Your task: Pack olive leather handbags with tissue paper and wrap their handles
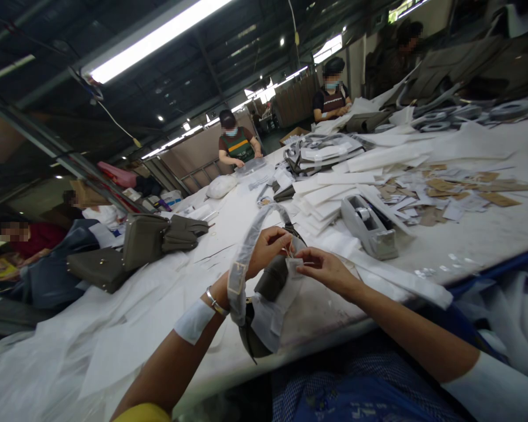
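A dark olive bag (pixel 273 280) stands at the table's near edge, its strap (pixel 242 258) wrapped in translucent white material and arching over my left forearm. My left hand (pixel 268 249) reaches through the strap, fingers pinched on a thin looped string above the bag. Close by on the right, my right hand (pixel 325 268) pinches a small whitish tag (pixel 294 267) between thumb and fingers. The string runs from the tag up to my left fingertips. White wrapping hangs at the bag's side and partly covers it.
A grey tape dispenser (pixel 369 228) sits to the right, beside stacked white sheets (pixel 323 196) and scattered paper tags (pixel 449 190). Olive bags (pixel 145 246) lie on the left over white sheeting (pixel 127 328). Wrapped straps (pixel 325 149) are piled farther back. People work around the table.
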Demonstrator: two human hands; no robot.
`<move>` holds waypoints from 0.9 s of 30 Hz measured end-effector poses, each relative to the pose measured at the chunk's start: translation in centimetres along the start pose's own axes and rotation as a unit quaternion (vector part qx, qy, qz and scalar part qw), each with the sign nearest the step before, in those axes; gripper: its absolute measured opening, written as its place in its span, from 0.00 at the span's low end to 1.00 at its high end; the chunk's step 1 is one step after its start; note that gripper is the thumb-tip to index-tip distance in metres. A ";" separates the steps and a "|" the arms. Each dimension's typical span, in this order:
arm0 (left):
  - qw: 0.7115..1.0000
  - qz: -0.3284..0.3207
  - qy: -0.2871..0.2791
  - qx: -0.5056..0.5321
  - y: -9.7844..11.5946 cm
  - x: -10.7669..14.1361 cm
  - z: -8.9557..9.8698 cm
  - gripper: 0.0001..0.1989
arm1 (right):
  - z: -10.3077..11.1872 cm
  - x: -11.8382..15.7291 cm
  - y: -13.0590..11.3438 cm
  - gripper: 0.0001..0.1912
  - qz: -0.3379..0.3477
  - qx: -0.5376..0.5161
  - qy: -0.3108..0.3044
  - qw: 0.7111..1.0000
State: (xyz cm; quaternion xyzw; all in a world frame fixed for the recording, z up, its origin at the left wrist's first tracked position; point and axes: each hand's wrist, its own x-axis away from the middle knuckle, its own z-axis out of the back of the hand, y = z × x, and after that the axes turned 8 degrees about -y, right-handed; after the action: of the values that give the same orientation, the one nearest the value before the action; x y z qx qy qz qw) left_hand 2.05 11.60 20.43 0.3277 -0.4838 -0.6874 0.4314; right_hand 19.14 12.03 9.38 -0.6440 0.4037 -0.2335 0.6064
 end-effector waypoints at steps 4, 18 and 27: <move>1.000 -0.016 0.015 -0.023 0.2 -0.2 -0.1 0.15 | -0.3 0.1 0.4 0.21 0.001 0.003 0.036 0.999; 0.998 0.036 -0.016 0.050 0.8 1.7 0.5 0.20 | -1.4 -0.1 -0.3 0.20 0.082 0.178 -0.042 0.980; 0.990 0.076 0.111 -0.043 -1.0 4.4 1.3 0.16 | -4.9 -0.4 -1.7 0.12 0.096 0.218 -0.075 0.968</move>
State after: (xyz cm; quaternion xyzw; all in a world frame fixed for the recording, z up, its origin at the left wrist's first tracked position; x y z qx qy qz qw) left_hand -1.21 8.27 19.75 0.3456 -0.4266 -0.6323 0.5466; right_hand 15.46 9.39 11.88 -0.4703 0.3565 -0.2069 0.7804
